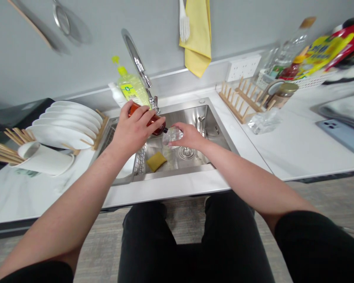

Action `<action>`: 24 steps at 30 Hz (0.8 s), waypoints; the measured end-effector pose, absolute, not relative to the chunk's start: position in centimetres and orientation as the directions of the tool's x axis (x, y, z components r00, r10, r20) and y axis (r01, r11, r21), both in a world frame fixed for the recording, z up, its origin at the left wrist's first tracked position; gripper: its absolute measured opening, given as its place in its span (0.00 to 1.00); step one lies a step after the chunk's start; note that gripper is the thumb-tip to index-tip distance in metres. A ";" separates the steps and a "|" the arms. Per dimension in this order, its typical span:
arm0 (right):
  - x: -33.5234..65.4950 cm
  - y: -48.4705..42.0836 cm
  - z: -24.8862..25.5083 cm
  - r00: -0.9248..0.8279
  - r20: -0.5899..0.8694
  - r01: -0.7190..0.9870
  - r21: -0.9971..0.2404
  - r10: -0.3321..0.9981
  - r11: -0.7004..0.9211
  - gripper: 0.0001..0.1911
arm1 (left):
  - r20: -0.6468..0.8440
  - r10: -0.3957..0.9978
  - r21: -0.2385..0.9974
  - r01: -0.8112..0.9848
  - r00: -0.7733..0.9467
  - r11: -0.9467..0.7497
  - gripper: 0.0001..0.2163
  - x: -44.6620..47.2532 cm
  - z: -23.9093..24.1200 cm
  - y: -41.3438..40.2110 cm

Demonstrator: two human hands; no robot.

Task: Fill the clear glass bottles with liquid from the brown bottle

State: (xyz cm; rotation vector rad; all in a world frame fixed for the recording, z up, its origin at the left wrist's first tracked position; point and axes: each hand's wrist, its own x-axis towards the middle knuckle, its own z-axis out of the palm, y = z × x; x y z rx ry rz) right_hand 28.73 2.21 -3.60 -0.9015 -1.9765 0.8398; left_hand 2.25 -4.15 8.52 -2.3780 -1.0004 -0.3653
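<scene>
Over the steel sink (218, 129), my left hand (134, 131) is wrapped round a reddish-brown bottle (153, 122), tipped sideways with its dark neck pointing right. My right hand (188, 135) grips a small clear glass (171, 136) right at the bottle's mouth. The two hands almost touch above the basin. A yellow sponge (156, 161) lies on the sink floor below them, left of the drain (186, 152).
The tap (137, 59) arches over the sink, a green-yellow soap bottle (132, 90) behind it. White plates (67, 124) stand in a wooden rack at left beside a chopstick holder (44, 159). An empty wooden rack (242, 100), jars, bottles and a phone (340, 133) occupy the right counter.
</scene>
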 end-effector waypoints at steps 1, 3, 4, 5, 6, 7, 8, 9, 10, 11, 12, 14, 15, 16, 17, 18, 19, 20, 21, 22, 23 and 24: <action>28.7 2.2 -3.6 -0.435 0.379 0.296 -0.797 0.817 0.527 0.36 | 0.433 0.589 -0.331 0.728 0.682 -0.600 0.22 2.4 8.8 -4.2; 28.7 2.1 -3.6 -0.431 0.380 0.303 -0.794 0.819 0.528 0.36 | 0.429 0.608 -0.268 0.737 0.668 -0.621 0.21 2.6 9.3 -4.4; 28.7 2.1 -3.6 -0.429 0.382 0.305 -0.792 0.819 0.529 0.36 | 0.420 0.616 -0.255 0.738 0.666 -0.624 0.21 2.7 9.6 -4.5; 28.7 2.1 -3.5 -0.428 0.384 0.305 -0.791 0.818 0.531 0.36 | 0.406 0.620 -0.257 0.735 0.671 -0.627 0.21 2.8 9.8 -4.5; 28.7 2.1 -3.5 -0.426 0.387 0.305 -0.790 0.818 0.532 0.36 | 0.391 0.621 -0.271 0.730 0.679 -0.627 0.21 2.8 10.0 -4.6; 28.7 2.0 -3.5 -0.424 0.391 0.302 -0.790 0.817 0.534 0.36 | 0.376 0.620 -0.289 0.723 0.688 -0.627 0.21 2.9 10.1 -4.6; 28.7 2.0 -3.4 -0.422 0.395 0.298 -0.790 0.816 0.536 0.36 | 0.366 0.615 -0.311 0.715 0.698 -0.626 0.21 2.9 10.3 -4.7; 28.7 2.0 -3.4 -0.420 0.398 0.294 -0.791 0.815 0.537 0.36 | 0.359 0.610 -0.334 0.707 0.706 -0.623 0.21 3.0 10.5 -4.7; 28.7 2.0 -3.4 -0.417 0.401 0.291 -0.791 0.816 0.538 0.36 | 0.353 0.606 -0.354 0.701 0.713 -0.619 0.21 3.1 10.7 -4.7; 28.7 2.0 -3.4 -0.412 0.405 0.289 -0.791 0.816 0.539 0.37 | 0.346 0.604 -0.364 0.696 0.718 -0.619 0.22 3.2 11.0 -4.7; 28.7 2.0 -3.4 -0.408 0.409 0.287 -0.792 0.816 0.540 0.37 | 0.342 0.605 -0.358 0.695 0.719 -0.623 0.22 3.3 11.2 -4.7; 28.6 2.0 -3.5 -0.401 0.418 0.280 -0.791 0.815 0.544 0.37 | 0.336 0.612 -0.312 0.698 0.716 -0.645 0.21 3.5 11.7 -4.6; 28.6 2.1 -3.5 -0.400 0.423 0.276 -0.791 0.813 0.546 0.38 | 0.333 0.613 -0.295 0.696 0.717 -0.654 0.21 3.6 11.9 -4.6; 28.6 2.1 -3.6 -0.399 0.426 0.272 -0.791 0.812 0.549 0.38 | 0.332 0.607 -0.297 0.691 0.722 -0.659 0.21 3.7 12.1 -4.5; 28.6 2.2 -3.6 -0.399 0.429 0.268 -0.790 0.810 0.551 0.38 | 0.327 0.597 -0.323 0.680 0.733 -0.658 0.21 3.8 12.3 -4.5; 28.7 2.2 -3.7 -0.399 0.431 0.266 -0.790 0.809 0.552 0.38 | 0.320 0.584 -0.361 0.666 0.746 -0.653 0.21 3.9 12.4 -4.4; 28.7 2.3 -3.7 -0.399 0.433 0.262 -0.791 0.808 0.553 0.37 | 0.312 0.572 -0.396 0.651 0.759 -0.647 0.22 4.0 12.6 -4.4; 28.7 2.3 -3.7 -0.401 0.435 0.257 -0.792 0.806 0.555 0.38 | 0.307 0.561 -0.422 0.639 0.768 -0.644 0.22 4.1 12.7 -4.4; 28.7 2.4 -3.7 -0.403 0.437 0.249 -0.793 0.804 0.556 0.38 | 0.306 0.551 -0.437 0.629 0.776 -0.643 0.23 4.2 12.8 -4.4; 28.7 2.4 -3.7 -0.404 0.440 0.240 -0.795 0.802 0.557 0.38 | 0.305 0.543 -0.444 0.621 0.782 -0.646 0.24 4.2 12.8 -4.3; 28.7 2.4 -3.7 -0.404 0.443 0.229 -0.798 0.800 0.557 0.38 | 0.306 0.537 -0.445 0.617 0.786 -0.649 0.24 4.2 12.9 -4.3; 28.7 2.4 -3.7 -0.405 0.445 0.219 -0.801 0.799 0.558 0.38 | 0.309 0.531 -0.445 0.613 0.789 -0.652 0.25 4.3 13.0 -4.3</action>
